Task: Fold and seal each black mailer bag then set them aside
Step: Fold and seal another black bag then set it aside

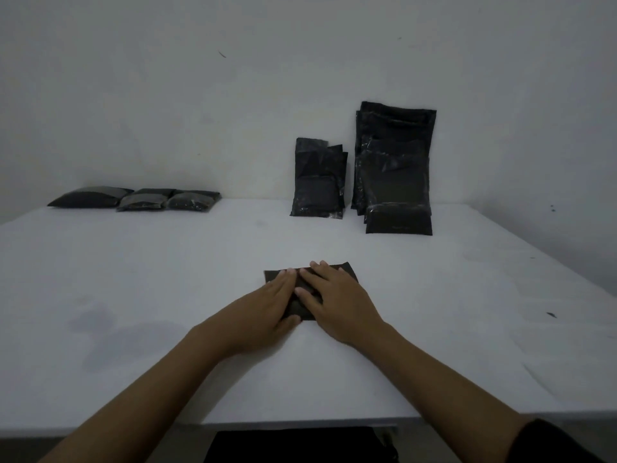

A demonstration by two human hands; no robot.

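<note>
A small black mailer bag (345,271) lies flat on the white table (167,262) in front of me. My left hand (267,309) rests flat on its left half, fingers together and stretched out. My right hand (337,295) presses flat on its right half, fingers spread a little. Most of the bag is hidden under both hands; only its far edge and a strip between the hands show. Neither hand grips it.
Three filled black bags (137,198) lie in a row at the far left by the wall. A small stack of black mailers (317,182) and a taller stack (394,165) lean on the wall at the back. A dark object (300,444) sits below the table's near edge.
</note>
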